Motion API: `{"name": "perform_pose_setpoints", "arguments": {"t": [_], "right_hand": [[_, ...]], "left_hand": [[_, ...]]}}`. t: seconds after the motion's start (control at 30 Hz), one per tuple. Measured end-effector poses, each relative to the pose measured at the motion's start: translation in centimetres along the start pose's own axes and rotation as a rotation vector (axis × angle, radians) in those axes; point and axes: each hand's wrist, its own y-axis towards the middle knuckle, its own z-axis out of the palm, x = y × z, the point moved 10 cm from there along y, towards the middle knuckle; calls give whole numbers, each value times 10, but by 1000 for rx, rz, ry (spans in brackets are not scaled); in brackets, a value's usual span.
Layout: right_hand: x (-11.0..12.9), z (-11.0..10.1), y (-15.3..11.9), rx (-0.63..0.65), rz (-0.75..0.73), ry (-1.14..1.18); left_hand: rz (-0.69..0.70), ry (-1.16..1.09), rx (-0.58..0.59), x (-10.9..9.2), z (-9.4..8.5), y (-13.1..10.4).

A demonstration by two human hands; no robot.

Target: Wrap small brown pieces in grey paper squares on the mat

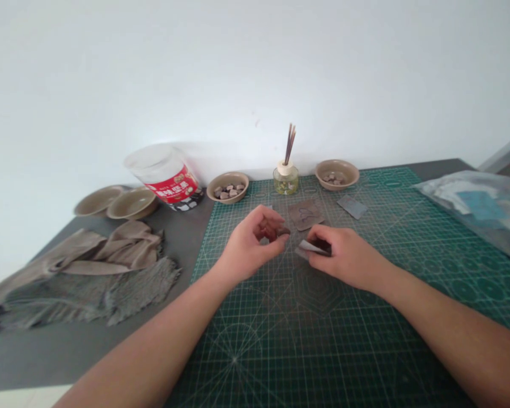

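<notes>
Presumably for close control, your left hand [255, 235] pinches a brown piece [284, 231] (likely stone, though blurred) over the mat [276, 351] and your right hand [344, 252] grips a folded sheet [308, 246] just beside it, the bowls [211, 191] of stones [229, 192] standing behind, seemingly to leave room.

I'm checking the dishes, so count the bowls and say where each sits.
4: two overlapping in view left of the jar, a rear bowl and a front bowl; a middle bowl between jar and diffuser; a right bowl beyond the diffuser. The jar could hide more.
</notes>
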Motion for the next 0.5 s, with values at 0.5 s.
{"name": "perform_pose_setpoints", "arguments": {"t": [0.5], "right_hand": [[-4,-3,1,-79,32,238]], "left_hand": [[-136,29,125,10,15,-2]]}}
